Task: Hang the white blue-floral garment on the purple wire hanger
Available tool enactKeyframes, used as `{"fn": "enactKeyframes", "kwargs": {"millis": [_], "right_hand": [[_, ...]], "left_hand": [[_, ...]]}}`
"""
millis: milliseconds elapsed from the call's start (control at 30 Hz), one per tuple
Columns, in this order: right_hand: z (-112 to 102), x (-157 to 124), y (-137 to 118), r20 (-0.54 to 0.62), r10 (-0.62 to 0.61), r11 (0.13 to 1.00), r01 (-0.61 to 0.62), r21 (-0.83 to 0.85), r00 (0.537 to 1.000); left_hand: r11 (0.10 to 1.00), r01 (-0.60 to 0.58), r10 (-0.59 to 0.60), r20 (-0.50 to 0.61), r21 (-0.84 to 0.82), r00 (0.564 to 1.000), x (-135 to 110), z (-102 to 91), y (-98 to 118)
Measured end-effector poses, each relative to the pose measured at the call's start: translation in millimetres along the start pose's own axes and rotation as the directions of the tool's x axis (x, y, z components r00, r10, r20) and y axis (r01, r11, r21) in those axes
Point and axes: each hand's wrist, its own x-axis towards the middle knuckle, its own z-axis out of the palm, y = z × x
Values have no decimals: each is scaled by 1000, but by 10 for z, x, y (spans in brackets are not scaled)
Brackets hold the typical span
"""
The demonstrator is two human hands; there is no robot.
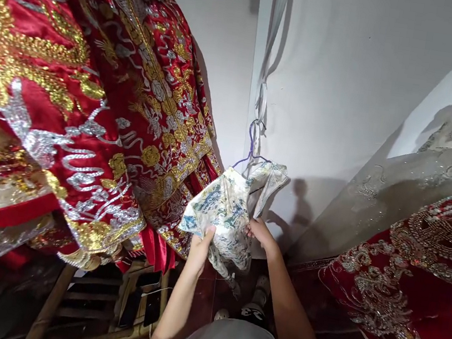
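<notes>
Fingers of my left hand (203,243) are pinched closed on the lower edge of the white blue-flowered fabric garment (226,209), and my right hand (258,231) grips its other side. It hangs from a purple wire hanger (249,150) against the white wall (345,96), just beside the red satin robe with gold and silver embroidery (94,89).

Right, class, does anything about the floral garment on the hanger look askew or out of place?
The floral garment sits bunched and lopsided on the purple hanger, its top flopped to one side; the left hand and right hand grip it lower down. No tear shows.
</notes>
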Motion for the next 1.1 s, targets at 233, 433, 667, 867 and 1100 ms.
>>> {"fn": "enactKeyframes", "kwargs": {"millis": [233, 433, 667, 867, 1100], "right_hand": [[-28, -463, 162, 49, -14, 974, 3, 227, 999], [16, -615, 85, 66, -184, 949, 160, 270, 981], [100, -650, 148, -10, -255, 945, 251, 208, 967], [-9, -705, -71, -50, -197, 945, 203, 257, 979], [-205, -497, -1209, -153, -340, 887, 370, 277, 928]], "left_hand": [[846, -356, 480, -277, 397, 832, -163, 29, -109], [743, -537, 441, 311, 400, 842, -332, 515, -323], [687, -540, 391, 380, 486, 838, -87, 673, -324], [743, -551, 346, 487, 380, 802, -139, 704, -390], [755, -562, 390, 457, 338, 799, -150, 703, -437]]}}
